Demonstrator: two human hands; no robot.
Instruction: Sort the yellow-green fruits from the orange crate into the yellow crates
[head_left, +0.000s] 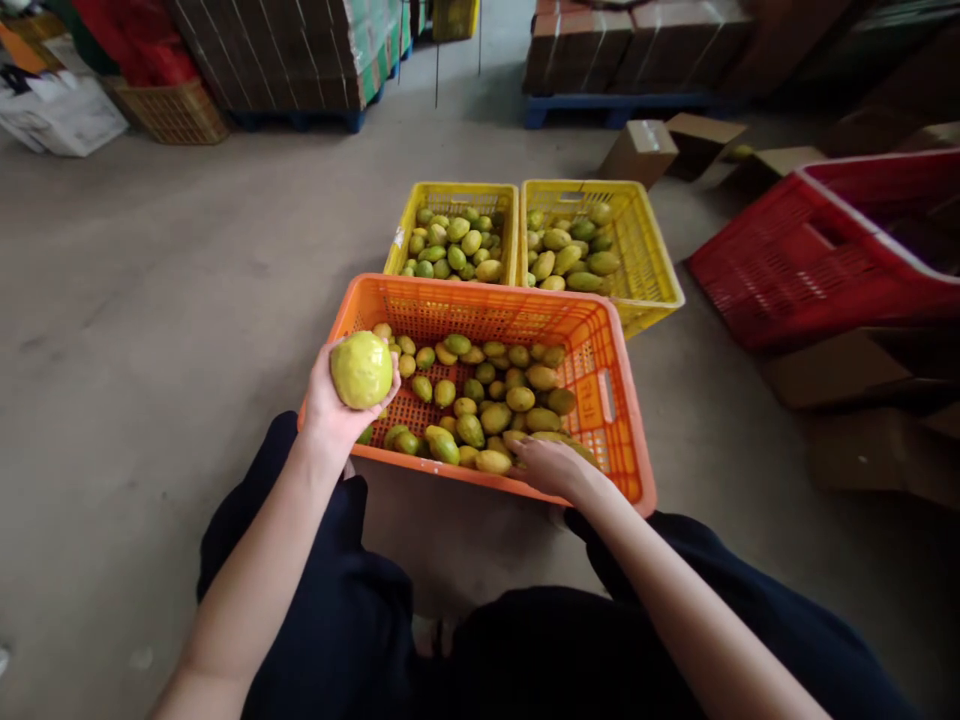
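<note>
Dark trousers [352, 610] frame the near edge of our view, our knees spread either side of the orange crate [600, 400] on the concrete floor [150, 300]. Our left hand [334, 410] is raised at the crate's near-left corner, fingers curled around a round yellow-green fruit [361, 370] held up in the palm. Our right hand [551, 465] lies palm-down inside the crate's near edge, resting on the loose fruit [480, 400]; we cannot tell whether its fingers have closed on one. To sort well, we judge, we should turn the held fruit slowly so its whole skin shows, keep the grip light so it does not bruise, and let the right hand settle on a single fruit rather than rake through the heap. Just beyond the orange crate stand two yellow crates side by side: the left yellow crate [416, 215] holds smaller, greener fruit, the right yellow crate [645, 260] longer, yellower ones. Farther right a red crate [795, 270] lies tilted, with cardboard boxes [641, 150] and stacked pallets [300, 50] behind.
</note>
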